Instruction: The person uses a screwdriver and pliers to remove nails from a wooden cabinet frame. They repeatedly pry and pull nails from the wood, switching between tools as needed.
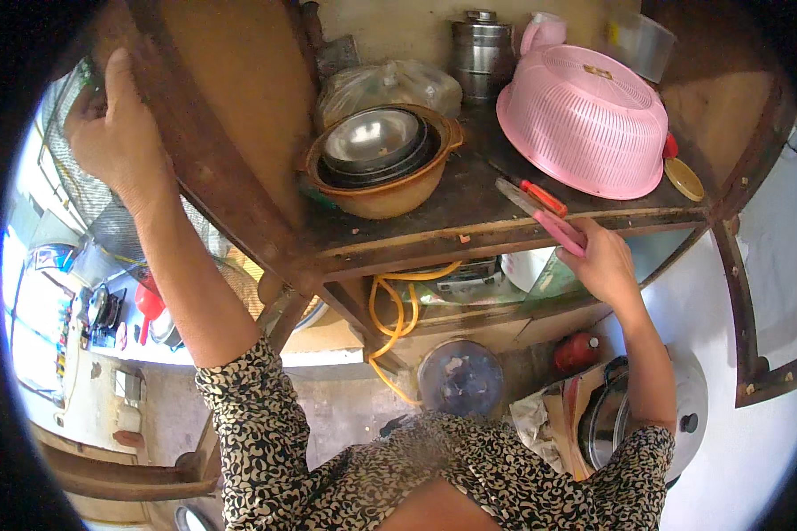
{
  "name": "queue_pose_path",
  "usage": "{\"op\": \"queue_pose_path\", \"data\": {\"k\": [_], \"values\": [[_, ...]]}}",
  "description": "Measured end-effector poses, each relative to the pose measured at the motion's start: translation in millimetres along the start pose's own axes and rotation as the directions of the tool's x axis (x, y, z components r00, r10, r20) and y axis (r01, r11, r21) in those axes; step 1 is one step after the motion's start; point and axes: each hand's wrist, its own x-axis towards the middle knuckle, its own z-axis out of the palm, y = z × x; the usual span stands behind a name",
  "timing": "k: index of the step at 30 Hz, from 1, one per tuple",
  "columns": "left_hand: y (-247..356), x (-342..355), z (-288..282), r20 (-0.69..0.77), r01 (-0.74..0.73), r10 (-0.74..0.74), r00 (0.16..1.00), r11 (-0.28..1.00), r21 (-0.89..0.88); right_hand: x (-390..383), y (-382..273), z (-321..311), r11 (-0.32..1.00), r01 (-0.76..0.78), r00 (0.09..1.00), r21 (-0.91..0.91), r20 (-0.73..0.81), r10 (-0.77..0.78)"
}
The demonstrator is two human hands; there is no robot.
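The right hand is closed on a pink-handled tool lying on the near edge of the wooden shelf. One red-handled tool lies just beside it. The left hand grips the cupboard door on the far left. One pink basket sits upside down behind. One brown clay pot holds stacked metal bowls.

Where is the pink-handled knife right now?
The pink-handled knife is in the right hand, at the wooden shelf's front edge, just below the upturned pink colander.
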Motion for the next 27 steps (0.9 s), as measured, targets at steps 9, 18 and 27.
{"op": "queue_pose_path", "data": {"k": [9, 18, 27], "values": [[2, -3, -11, -0.014, -0.096, 0.095, 0.995, 0.995, -0.011, 52, -26, 44, 0.962, 0.13, 0.983, -0.24, -0.092, -0.156], [14, -25, -11, 0.02, 0.05, -0.047, 0.999, 0.969, -0.24, 70, -63, 52, 0.965, 0.106, 0.99, -0.238, -0.061, -0.124], [9, -24, -13, 0.093, 0.093, -0.063, 0.994, 0.926, -0.366, 88, -78, 72, 0.961, 0.234, 0.964, -0.145, -0.097, -0.249]]}}
